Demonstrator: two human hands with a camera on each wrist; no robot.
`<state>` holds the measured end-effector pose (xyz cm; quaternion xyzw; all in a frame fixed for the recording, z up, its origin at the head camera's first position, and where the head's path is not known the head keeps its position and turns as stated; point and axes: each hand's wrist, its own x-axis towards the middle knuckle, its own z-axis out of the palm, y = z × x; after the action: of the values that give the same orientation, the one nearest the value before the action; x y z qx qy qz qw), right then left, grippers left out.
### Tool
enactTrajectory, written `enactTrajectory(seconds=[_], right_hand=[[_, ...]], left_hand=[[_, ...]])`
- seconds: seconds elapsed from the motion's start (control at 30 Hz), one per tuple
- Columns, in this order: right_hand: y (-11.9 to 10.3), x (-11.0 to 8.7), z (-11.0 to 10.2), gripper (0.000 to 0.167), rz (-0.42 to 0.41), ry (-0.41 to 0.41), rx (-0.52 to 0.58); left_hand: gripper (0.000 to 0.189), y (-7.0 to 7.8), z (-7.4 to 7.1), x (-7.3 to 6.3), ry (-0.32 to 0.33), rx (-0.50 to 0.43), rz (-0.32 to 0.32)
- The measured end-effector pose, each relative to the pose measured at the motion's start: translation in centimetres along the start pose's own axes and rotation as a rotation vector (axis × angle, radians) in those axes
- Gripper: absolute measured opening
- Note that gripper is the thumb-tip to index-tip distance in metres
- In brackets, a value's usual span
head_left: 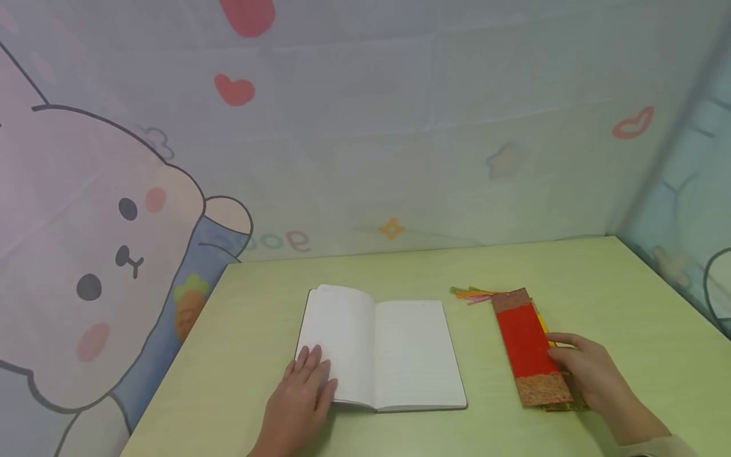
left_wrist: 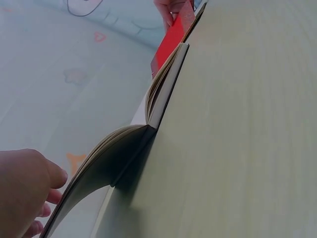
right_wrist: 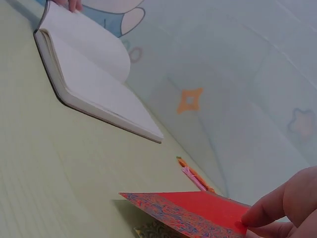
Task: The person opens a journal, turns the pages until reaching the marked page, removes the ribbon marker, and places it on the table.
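Note:
An open notebook point(head_left: 415, 355) with blank, faintly lined pages lies in the middle of the table. My left hand point(head_left: 299, 397) rests on the lower left part of its left page, fingers extended. In the left wrist view that side of the notebook point(left_wrist: 116, 146) slants above the table. To the right, my right hand point(head_left: 591, 371) pinches the right edge of a red bookmark point(head_left: 525, 339) with patterned bands at both ends. The bookmark point(right_wrist: 198, 210) is tilted up in the right wrist view. Beneath it, a yellow bookmark point(head_left: 539, 317) shows at the edge.
Green, orange and pink tassels point(head_left: 473, 294) spread left from the bookmarks' top end. The pale green table point(head_left: 245, 330) reaches back to a cloth backdrop point(head_left: 354, 190) printed with hearts, stars and a large cartoon animal. A dark cable point(head_left: 708, 285) hangs at the far right.

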<state>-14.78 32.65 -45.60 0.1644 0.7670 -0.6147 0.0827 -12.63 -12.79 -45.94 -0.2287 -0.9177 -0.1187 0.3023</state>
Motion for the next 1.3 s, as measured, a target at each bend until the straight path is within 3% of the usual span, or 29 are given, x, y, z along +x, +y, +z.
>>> enactTrajectory(seconds=[0.3,0.47,0.63,0.8,1.03,1.17,1.3], right_hand=[[0.2,-0.3,-0.2,0.051,-0.052,0.135,-0.253],[0.3,-0.7,0.1,0.05,-0.186,0.208,-0.437],[0.2,-1.3,0.4,0.047,-0.295,0.26,-0.568],[0.0,-1.6,0.9,0.044,-0.319,0.303,-0.609],[-0.5,-2.3,1.4,0.047,-0.272,0.296,-0.586],[-0.7,-2.7,1.7,0.048,-0.25,0.295,-0.578],[-0.7,-3.1,1.8,0.047,-0.264,0.305,-0.573]], left_hand=[[0.033,-1.0,-0.9,-0.4,0.035,-0.009,-0.03],[0.035,-1.4,-1.5,-0.4,0.067,-0.023,-0.068],[0.04,-1.3,-2.2,-0.3,0.055,-0.046,-0.121],[0.046,-0.8,-3.2,0.1,0.016,-0.082,-0.208],[0.056,-0.4,-4.2,0.3,-0.071,-0.176,-0.325],[0.055,-0.8,-4.3,0.0,-0.083,-0.221,-0.373],[0.06,-1.2,-4.2,-0.1,-0.175,-0.316,-0.491]])
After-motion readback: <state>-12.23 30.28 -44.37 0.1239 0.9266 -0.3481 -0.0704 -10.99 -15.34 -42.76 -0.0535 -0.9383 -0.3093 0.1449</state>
